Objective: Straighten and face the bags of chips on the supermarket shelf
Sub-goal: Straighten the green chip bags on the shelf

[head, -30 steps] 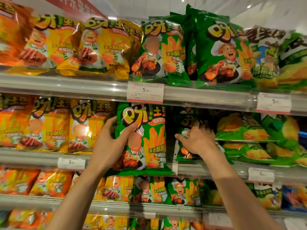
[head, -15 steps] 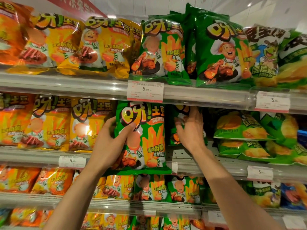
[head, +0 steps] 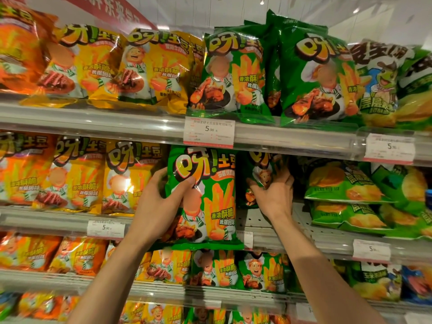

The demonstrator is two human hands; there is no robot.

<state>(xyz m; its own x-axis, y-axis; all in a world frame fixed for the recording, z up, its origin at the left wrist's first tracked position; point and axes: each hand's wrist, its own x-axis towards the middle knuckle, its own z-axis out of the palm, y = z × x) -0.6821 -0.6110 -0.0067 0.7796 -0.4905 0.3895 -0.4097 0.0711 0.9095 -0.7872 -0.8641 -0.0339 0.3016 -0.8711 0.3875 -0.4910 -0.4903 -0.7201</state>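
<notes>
We see a green bag of chips [head: 205, 197] standing upright at the front of the second shelf [head: 304, 232] from the top, its printed face turned toward us and its bottom edge hanging just over the shelf lip. Our left hand [head: 161, 206] grips it along its left edge: the thumb lies across the front near the logo and the fingers curl round behind. Just beside it to the right, set further back in the shadow, stands a second green bag [head: 257, 181], tilted a little. Our right hand [head: 275, 195] is closed on its lower part, thumb on the front and fingers spread up along its right side. To the right of that hand, bare perforated shelf shows, and then 2 flat green bags [head: 343, 202] lie stacked one upon the other. Left of the front bag, yellow bags [head: 126, 178] and orange bags stand upright in a row. On the shelf above, 2 more green bags [head: 313, 76] face forward, with a white price tag [head: 208, 132] clipped to the rail directly over the front bag.
</notes>
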